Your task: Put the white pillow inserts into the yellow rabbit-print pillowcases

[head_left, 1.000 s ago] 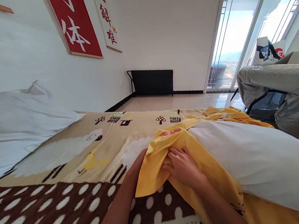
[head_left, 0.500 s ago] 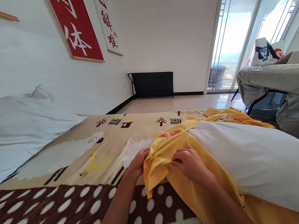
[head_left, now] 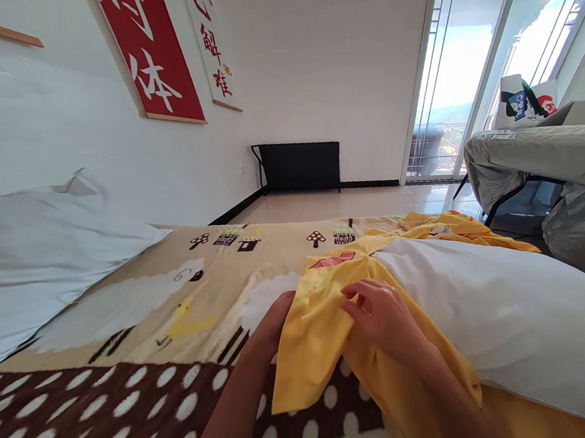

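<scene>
A yellow pillowcase (head_left: 310, 354) with a pink printed patch lies partly around a plump white pillow (head_left: 497, 293), whose upper side shows bare. My left hand (head_left: 276, 314) grips the left edge of the pillowcase's loose end; its fingertips are hidden behind the cloth. That end hangs down as a fairly smooth flap over the blanket. Just over the yellow fabric, beside the pillow's near end, my right hand (head_left: 381, 312) has its thumb and fingers a little apart, with no cloth visible between them.
Beneath lies a beige and brown blanket (head_left: 140, 315) with sheep and dots. Another white pillow (head_left: 44, 255) rests at left against the wall. More yellow cloth (head_left: 447, 223) is bunched at the far edge. A covered table (head_left: 543, 146) stands at right, a black folded frame (head_left: 301, 166) at the back wall.
My right hand has let go of the crumpled cloth and its fingers have parted. The loose yellow end has dropped and spread flatter. My left hand stays at its edge.
</scene>
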Available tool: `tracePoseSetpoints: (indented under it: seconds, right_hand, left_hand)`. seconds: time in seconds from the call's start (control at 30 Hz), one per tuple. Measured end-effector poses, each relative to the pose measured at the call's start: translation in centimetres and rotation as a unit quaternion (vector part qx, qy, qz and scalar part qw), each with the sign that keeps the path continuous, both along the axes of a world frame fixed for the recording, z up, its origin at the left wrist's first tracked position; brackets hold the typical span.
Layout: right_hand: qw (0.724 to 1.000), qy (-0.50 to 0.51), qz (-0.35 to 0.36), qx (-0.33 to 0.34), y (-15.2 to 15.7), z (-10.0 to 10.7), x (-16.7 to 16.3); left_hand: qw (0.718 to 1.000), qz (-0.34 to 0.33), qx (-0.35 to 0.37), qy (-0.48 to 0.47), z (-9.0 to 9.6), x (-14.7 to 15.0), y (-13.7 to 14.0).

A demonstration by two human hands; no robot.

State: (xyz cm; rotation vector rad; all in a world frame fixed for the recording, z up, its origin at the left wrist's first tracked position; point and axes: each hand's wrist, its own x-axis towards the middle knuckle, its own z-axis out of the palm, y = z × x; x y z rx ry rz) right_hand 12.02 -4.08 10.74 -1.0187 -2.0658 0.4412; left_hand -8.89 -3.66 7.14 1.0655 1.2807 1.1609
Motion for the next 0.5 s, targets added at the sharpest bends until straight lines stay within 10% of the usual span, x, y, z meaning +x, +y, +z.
tracePoseSetpoints:
  seconds: [0.2, 0.5]
  right_hand:
    - [0.992, -0.104, 0.061, -0.033, 0.1, -1.0, -1.3]
    - [0.997, 0.001, 0.033, -0.067, -0.2, -0.4, -0.9]
  left_hand:
    - [1.0, -0.002, -0.017, 0.022, 0.7, 1.8, -0.9]
    - [0.994, -0.058, -0.002, 0.089, 1.2, 1.9, -0.9]
